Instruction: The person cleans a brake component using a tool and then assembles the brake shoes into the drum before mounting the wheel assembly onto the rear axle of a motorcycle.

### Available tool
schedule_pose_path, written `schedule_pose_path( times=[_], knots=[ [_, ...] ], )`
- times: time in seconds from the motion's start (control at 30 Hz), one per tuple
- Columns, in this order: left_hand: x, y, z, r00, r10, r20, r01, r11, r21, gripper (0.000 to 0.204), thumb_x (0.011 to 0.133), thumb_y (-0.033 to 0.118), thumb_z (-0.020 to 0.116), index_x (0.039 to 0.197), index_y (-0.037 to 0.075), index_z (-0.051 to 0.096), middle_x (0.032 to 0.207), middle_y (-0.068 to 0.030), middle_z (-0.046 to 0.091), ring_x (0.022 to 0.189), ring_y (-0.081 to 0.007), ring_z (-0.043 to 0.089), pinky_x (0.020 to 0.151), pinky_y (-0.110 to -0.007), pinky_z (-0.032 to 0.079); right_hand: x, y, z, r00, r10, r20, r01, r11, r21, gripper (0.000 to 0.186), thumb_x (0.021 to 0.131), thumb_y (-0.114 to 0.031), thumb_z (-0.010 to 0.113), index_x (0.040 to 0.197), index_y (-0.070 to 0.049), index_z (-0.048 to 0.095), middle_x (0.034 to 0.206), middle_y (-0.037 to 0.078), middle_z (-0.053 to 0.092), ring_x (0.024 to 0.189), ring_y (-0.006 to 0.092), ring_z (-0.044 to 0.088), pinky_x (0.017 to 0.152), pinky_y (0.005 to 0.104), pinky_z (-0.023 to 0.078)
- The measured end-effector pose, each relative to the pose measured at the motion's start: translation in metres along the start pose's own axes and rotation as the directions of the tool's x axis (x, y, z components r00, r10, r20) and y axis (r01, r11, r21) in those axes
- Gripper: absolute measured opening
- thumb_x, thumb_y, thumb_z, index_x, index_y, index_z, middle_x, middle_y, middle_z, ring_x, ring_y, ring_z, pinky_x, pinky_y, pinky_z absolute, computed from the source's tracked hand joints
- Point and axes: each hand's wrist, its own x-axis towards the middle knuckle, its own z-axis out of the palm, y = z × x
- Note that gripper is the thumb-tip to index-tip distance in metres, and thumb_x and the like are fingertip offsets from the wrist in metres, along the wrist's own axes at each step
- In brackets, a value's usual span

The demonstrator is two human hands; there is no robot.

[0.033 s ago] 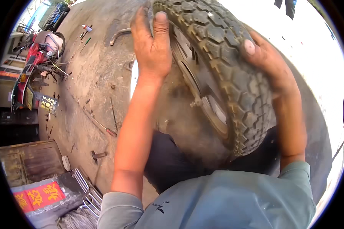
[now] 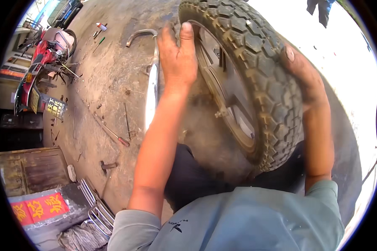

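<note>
A motorcycle wheel with a chunky black tyre [image 2: 266, 79] and a dusty spoked metal rim [image 2: 228, 83] stands upright, slightly tilted, between my legs. My left hand [image 2: 178, 58] is at the wheel's left side with its fingers and thumb stretched out. Whether it touches the sidewall I cannot tell. On the opposite side my right hand [image 2: 305, 71] grips the tyre, thumb on the tread and fingers hidden behind it. A chrome exhaust pipe [image 2: 152, 98] lies on the ground beyond my left forearm, partly covered by it.
A red motorcycle [image 2: 42, 62] stands far left. A screwdriver [image 2: 117, 138], a hammer [image 2: 107, 166] and a bottle [image 2: 101, 26] lie on the concrete floor. A wooden cabinet [image 2: 33, 169] and a metal rack [image 2: 97, 209] are near left. Someone's dark-clothed legs [image 2: 322, 11] show far right.
Both hands and the wheel have shifted a little to the right, and my left hand slightly lower. More of the exhaust pipe shows beside my left forearm.
</note>
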Motion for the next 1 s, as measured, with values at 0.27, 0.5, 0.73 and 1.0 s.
schedule_pose_path(
  times=[0.27, 0.5, 0.73, 1.0],
  knots=[
    [-0.188, -0.13, 0.057, 0.485, -0.87, 0.084, 0.75, 0.365, -0.552, 0.063, 0.108, 0.05, 0.044, 0.141, -0.004, 0.051, 0.132, -0.0256, 0.057, 0.123, -0.0368, 0.056, 0.106, -0.045, 0.044, -0.002, 0.033, 0.018, 0.95, 0.311, 0.01, -0.262, 0.782, 0.565, 0.064, 0.087, -0.035, 0.074, 0.132, 0.007, 0.059, 0.119, 0.022, 0.069, 0.107, 0.0317, 0.07, 0.094, 0.0427, 0.058],
    [-0.199, -0.141, 0.02, 0.588, -0.716, 0.376, 0.431, -0.116, -0.895, 0.047, 0.11, 0.047, 0.047, 0.128, 0.005, 0.059, 0.102, -0.0092, 0.069, 0.084, -0.0218, 0.071, 0.075, -0.036, 0.061, -0.001, 0.006, 0.117, 0.934, 0.355, 0.039, -0.283, 0.668, 0.689, 0.07, 0.087, -0.036, 0.076, 0.141, 0.004, 0.055, 0.126, 0.019, 0.068, 0.109, 0.0272, 0.07, 0.097, 0.04, 0.057],
    [-0.175, -0.176, -0.041, 0.672, -0.647, 0.36, 0.341, -0.161, -0.926, 0.05, 0.107, 0.05, 0.052, 0.121, 0.003, 0.064, 0.097, -0.0084, 0.071, 0.086, -0.0209, 0.072, 0.079, -0.034, 0.061, 0.043, -0.013, 0.185, 0.958, 0.283, 0.038, -0.247, 0.754, 0.609, 0.066, 0.086, -0.033, 0.077, 0.137, 0.004, 0.056, 0.124, 0.019, 0.068, 0.107, 0.0286, 0.07, 0.098, 0.0407, 0.057],
    [-0.147, -0.225, -0.08, 0.634, -0.751, 0.184, 0.433, 0.148, -0.889, 0.054, 0.105, 0.046, 0.057, 0.136, 0.002, 0.056, 0.122, -0.0134, 0.067, 0.105, -0.0246, 0.07, 0.09, -0.041, 0.059, 0.116, 0.003, 0.209, 0.942, 0.097, 0.321, -0.298, 0.68, 0.67, 0.051, 0.095, -0.035, 0.073, 0.124, 0.005, 0.064, 0.109, 0.013, 0.072, 0.092, 0.0174, 0.071, 0.08, 0.0303, 0.06]
  ],
)
